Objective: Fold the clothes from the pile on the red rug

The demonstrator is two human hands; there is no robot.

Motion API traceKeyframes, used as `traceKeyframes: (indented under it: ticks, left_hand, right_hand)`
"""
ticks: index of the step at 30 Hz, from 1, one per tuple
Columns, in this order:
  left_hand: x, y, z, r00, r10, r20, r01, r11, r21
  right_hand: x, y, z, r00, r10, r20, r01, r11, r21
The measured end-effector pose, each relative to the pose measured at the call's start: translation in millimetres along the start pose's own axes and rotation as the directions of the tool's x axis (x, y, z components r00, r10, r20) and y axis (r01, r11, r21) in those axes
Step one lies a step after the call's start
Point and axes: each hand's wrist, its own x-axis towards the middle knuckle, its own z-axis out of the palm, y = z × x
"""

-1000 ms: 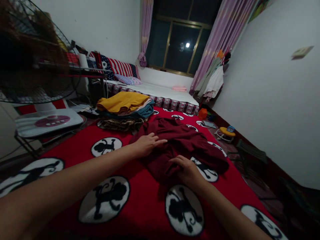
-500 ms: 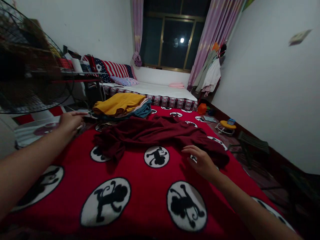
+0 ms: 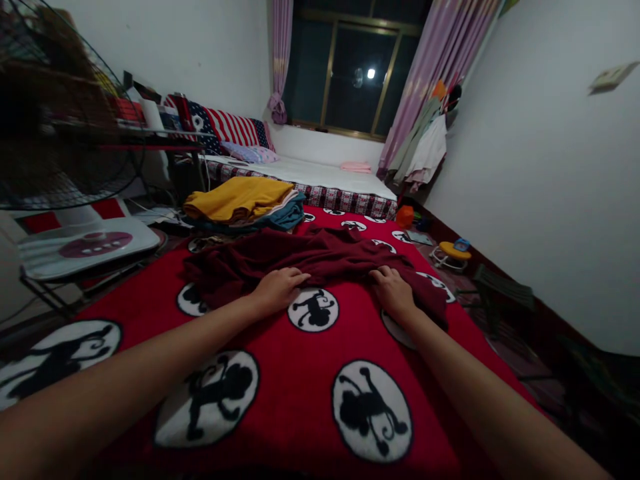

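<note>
A dark red garment (image 3: 320, 255) lies crumpled across a red blanket (image 3: 295, 393) patterned with black monkeys in white ovals. At the garment's near edge, my left hand (image 3: 279, 289) is closed on the cloth, its fingers pointing right. Farther right along that same edge, my right hand (image 3: 393, 291) pinches the fabric with curled fingers. Both fingertips are partly hidden in the folds. Beyond the garment, to the left, sits a stack of folded clothes, with a yellow piece (image 3: 240, 200) on top and a teal piece (image 3: 287, 215) beneath.
A wire-caged fan (image 3: 70, 113) stands close on the left, above a white folding chair (image 3: 45, 257). Farther back is a bed (image 3: 310, 175) below the window. Along the right wall are a yellow stool (image 3: 454, 251) and a dark folding stool (image 3: 505, 288).
My left hand has come from beside the folded stack, right and nearer, onto the dark red garment. My right hand has moved slightly forward and closed on its edge.
</note>
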Motion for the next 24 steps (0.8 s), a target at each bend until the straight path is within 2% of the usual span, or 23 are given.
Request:
traceKeyframes:
  ticks: [3,5,6,8,9,11,13,15,17,18,19,21,22,23,24]
  left_hand:
    - [16,-9,3,0.993,-0.098,-0.064,0.092,0.992,-0.088]
    - [27,-16,-11,0.979,-0.171,-0.115,0.137,0.957,-0.256]
    - [32,-18,-22,0.965,-0.218,-0.147,0.154,0.921,-0.358]
    - [38,-21,-50,0.936,-0.301,-0.184,0.149,0.811,-0.565]
    - [40,-21,-65,0.931,-0.318,-0.179,0.129,0.746,-0.653]
    - [37,-18,-93,0.956,-0.272,-0.106,0.095,0.634,-0.768]
    - [28,-12,-112,0.988,-0.152,-0.010,0.086,0.615,-0.784]
    - [11,-4,-117,0.995,-0.031,0.099,0.093,0.689,-0.719]
    - [-9,3,-113,0.966,0.082,0.247,0.093,0.778,-0.622]
    - [-19,7,-108,0.931,0.138,0.337,0.089,0.811,-0.578]
    - [-28,10,-104,0.882,0.192,0.430,0.082,0.836,-0.543]
    - [-40,16,-99,0.781,0.266,0.566,0.074,0.859,-0.506]
    - [-42,19,-99,0.746,0.290,0.600,0.079,0.856,-0.511]
    - [-41,22,-100,0.729,0.308,0.612,0.087,0.844,-0.529]
    - [-38,25,-101,0.731,0.320,0.603,0.093,0.828,-0.553]
  right_hand:
    - [10,2,1,0.998,0.056,-0.022,-0.053,0.992,0.112]
    - [16,8,-4,0.990,0.133,-0.041,-0.113,0.941,0.318]
    - [19,12,-11,0.980,0.190,-0.052,-0.145,0.877,0.458]
    - [22,22,-32,0.947,0.312,-0.070,-0.162,0.655,0.738]
    - [21,26,-46,0.929,0.362,-0.081,-0.129,0.522,0.843]
    - [14,32,-77,0.904,0.413,-0.111,-0.019,0.297,0.955]
    - [-3,33,-105,0.908,0.402,-0.119,0.055,0.166,0.985]
    - [-30,27,-122,0.942,0.333,-0.044,0.015,0.087,0.996]
    - [-62,17,-124,0.980,0.175,0.093,-0.110,0.090,0.990]
    - [-79,12,-121,0.984,0.066,0.168,-0.176,0.141,0.974]
    - [-94,6,-116,0.968,-0.060,0.242,-0.223,0.224,0.949]
    - [-116,-3,-107,0.890,-0.271,0.368,-0.239,0.410,0.880]
    - [-123,-5,-104,0.854,-0.323,0.407,-0.223,0.479,0.849]
    - [-125,-5,-102,0.847,-0.327,0.420,-0.208,0.523,0.827]
    - [-124,-3,-100,0.870,-0.284,0.403,-0.196,0.551,0.811]
